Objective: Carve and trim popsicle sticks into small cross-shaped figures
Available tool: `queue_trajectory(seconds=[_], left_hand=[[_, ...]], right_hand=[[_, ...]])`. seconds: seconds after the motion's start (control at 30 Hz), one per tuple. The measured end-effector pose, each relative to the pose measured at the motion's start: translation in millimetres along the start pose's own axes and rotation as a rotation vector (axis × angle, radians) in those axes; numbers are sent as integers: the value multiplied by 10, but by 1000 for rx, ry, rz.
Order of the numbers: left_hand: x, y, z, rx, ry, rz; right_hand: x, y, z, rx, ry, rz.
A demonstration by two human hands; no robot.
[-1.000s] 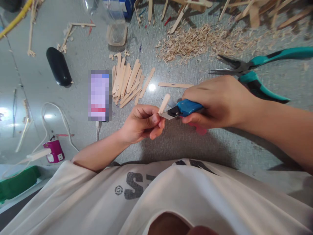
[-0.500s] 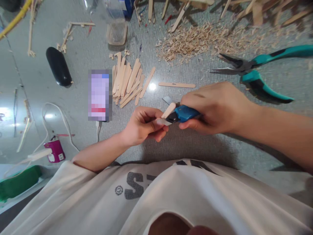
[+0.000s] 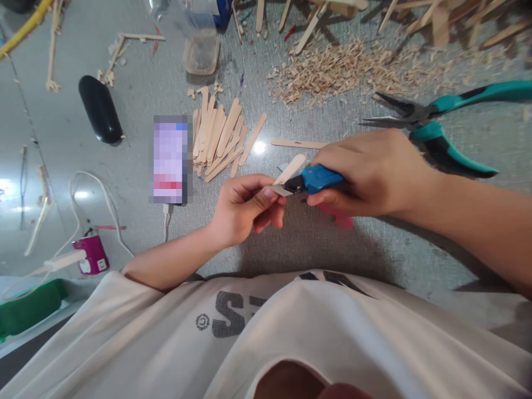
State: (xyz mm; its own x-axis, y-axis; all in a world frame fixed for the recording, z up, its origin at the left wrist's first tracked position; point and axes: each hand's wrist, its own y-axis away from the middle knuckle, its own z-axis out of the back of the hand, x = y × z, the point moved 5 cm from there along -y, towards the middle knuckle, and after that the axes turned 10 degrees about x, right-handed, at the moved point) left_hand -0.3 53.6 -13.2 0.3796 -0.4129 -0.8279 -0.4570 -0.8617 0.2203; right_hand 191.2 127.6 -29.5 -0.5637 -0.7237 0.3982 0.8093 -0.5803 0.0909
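One craft stick (image 3: 295,166) is pinched in the left hand (image 3: 245,208), prob to steady it against the blue cutter (image 3: 321,179) clamped in the right hand (image 3: 369,174), loose sticks (image 3: 216,133) handy just beyond the left.

Single head-worn view, facing forward and steeply down over the wearer's white shirt (image 3: 158,343) onto a grey tabletop (image 3: 141,83), near enough that left hand (image 3: 245,210) and right hand (image 3: 369,172) sit large mid-frame.

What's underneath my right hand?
Under the right hand, part of a pinkish-red item shows; the rest is covered. The hand also hides one end of a loose wooden stick.
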Motion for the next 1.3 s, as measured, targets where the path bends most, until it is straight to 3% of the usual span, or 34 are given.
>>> queue_trajectory(seconds=[0.2, 0.27, 0.53, 0.9, 1.3], left_hand=[[-49, 38, 114, -290, -177, -127], [-51, 37, 141, -333, -167, -127], [-12, 24, 101, -208, -53, -37], [-17, 18, 14, -58, 75, 38], [19, 2, 14, -20, 86, 45]], right_hand=[[53, 4, 49, -35, -80, 46], [66, 1, 67, -28, -103, 39], [95, -40, 207, -3, -22, -4], [76, -36, 146, 70, 14, -88], [56, -23, 162, 83, -23, -102]])
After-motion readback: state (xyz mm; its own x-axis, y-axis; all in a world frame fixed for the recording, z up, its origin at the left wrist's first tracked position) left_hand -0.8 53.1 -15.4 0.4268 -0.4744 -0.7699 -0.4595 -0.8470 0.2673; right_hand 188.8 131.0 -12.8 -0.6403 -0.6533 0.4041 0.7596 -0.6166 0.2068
